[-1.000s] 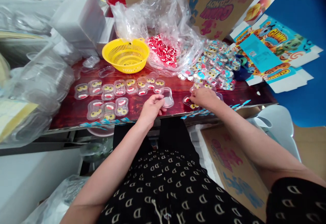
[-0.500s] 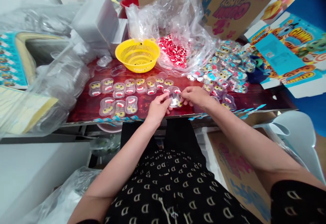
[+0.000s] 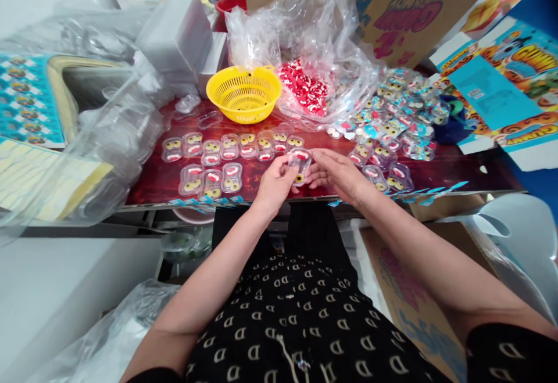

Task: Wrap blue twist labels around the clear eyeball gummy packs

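Observation:
Near the table's front edge, my left hand (image 3: 279, 181) grips a clear plastic candy case (image 3: 300, 165) with its thumb across the case. Inside it show a red-and-white mouth-shaped candy and a yellow eye candy; the thumb hides part of the contents. From the right, my right hand (image 3: 333, 174) closes its fingers on the same case's edge. Left of my hands, filled candy cases (image 3: 211, 151) with yellow eyes and red-white mouths lie in two rough rows. Several more filled cases (image 3: 384, 156) rest just right of my right hand.
Behind the rows stands a yellow plastic basket (image 3: 244, 95). A clear bag of red-and-white candies (image 3: 304, 86) sits beside it. To the right lies a pile of blue-labelled packs (image 3: 399, 104), near a printed display box (image 3: 492, 92). Empty clear cases (image 3: 115, 133) fill a bag at left.
My left thumb now lies over the case, and my right fingers have straightened along its right side. The whole view has shifted slightly, moving the table contents rightward.

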Tool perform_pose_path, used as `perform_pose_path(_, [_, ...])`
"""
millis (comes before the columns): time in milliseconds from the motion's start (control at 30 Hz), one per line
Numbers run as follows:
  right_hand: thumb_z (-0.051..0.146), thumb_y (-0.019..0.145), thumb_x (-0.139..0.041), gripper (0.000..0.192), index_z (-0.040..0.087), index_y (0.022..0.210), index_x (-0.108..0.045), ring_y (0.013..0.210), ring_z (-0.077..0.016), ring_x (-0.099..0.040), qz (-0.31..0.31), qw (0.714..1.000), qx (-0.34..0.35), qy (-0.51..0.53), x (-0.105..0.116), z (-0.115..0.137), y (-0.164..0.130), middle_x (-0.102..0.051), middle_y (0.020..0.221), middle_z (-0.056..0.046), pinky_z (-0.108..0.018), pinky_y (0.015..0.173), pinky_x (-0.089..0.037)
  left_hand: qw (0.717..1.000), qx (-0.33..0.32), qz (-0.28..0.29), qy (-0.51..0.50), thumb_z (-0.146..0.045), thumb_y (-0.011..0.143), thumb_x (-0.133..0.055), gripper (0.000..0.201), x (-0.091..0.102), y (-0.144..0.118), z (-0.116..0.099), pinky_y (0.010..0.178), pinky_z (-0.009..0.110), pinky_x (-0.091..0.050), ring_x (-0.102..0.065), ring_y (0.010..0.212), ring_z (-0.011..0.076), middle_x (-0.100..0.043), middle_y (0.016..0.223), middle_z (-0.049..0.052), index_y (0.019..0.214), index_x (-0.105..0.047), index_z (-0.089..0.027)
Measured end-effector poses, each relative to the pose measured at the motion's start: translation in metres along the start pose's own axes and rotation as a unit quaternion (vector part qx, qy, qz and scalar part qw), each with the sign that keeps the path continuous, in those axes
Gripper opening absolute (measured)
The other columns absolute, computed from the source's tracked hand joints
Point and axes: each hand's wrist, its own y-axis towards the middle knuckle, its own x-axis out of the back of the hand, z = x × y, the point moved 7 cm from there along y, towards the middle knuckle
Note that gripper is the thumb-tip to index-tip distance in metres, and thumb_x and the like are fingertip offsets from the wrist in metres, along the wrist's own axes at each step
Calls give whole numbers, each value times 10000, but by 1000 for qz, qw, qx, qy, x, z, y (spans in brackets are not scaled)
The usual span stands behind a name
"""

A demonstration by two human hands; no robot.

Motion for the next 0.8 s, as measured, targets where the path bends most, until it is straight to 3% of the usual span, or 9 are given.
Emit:
perform_pose_path(200, [545, 688, -853, 418, 175, 800, -693, 562, -90, -569, -4, 999, 25, -25, -3, -1, -3, -647, 658, 16, -220, 509, -455, 995, 45, 37, -76, -274, 936, -614, 209, -7, -13, -3, 577, 233, -533, -669, 724, 134, -693, 886, 30, 1126, -635, -187])
perform_pose_path(333, [538, 701, -846, 398, 188, 825, -704, 546, -87, -531, -12, 999, 33, -9, -4, -1, -9, -621, 644, 30, -227, 501, -419, 987, 81, 58, -125, -359, 970, -582, 270, -7, -19, -2, 633, 257, -566, -689, 752, 147, -742, 940, 76, 1129, -680, -164])
perform_pose_path(433, [528, 688, -859, 415, 203, 914, -734, 562, -89, -528, -17, 999, 40, -1, -4, 0, -12, -630, 671, 34, -228, 504, -409, 988, 76, 45, -128, -336, 951, -617, 269, -4, -21, -2, 637, 256, -570, -684, 740, 140, -754, 942, 77, 1132, -705, -158])
perform_pose_path(600, [519, 650, -883, 412, 186, 740, -657, 505, -66, -490, -27, 998, 56, -11, -5, 1, -15, -620, 645, 43, -227, 488, -373, 993, 52, 38, -101, -373, 932, -652, 329, -5, -26, -3, 655, 272, -573, -700, 790, 161, -759, 994, 88, 1176, -713, -161])
perform_pose_path(700, [510, 658, -875, 413, 188, 745, -631, 488, -62, -478, -37, 998, 52, -14, -6, -1, -17, -609, 624, 52, -223, 484, -372, 993, 41, 51, -98, -426, 930, -650, 366, -8, -28, -5, 645, 277, -574, -693, 785, 167, -755, 965, 92, 1157, -723, -147])
perform_pose_path(800, [496, 678, -869, 395, 194, 821, -658, 499, -63, -483, -38, 998, 55, -13, -8, -2, -21, -620, 650, 53, -220, 480, -383, 994, 37, 30, -100, -404, 886, -702, 364, -4, -28, -5, 575, 254, -550, -659, 702, 141, -741, 894, 70, 1128, -731, -133])
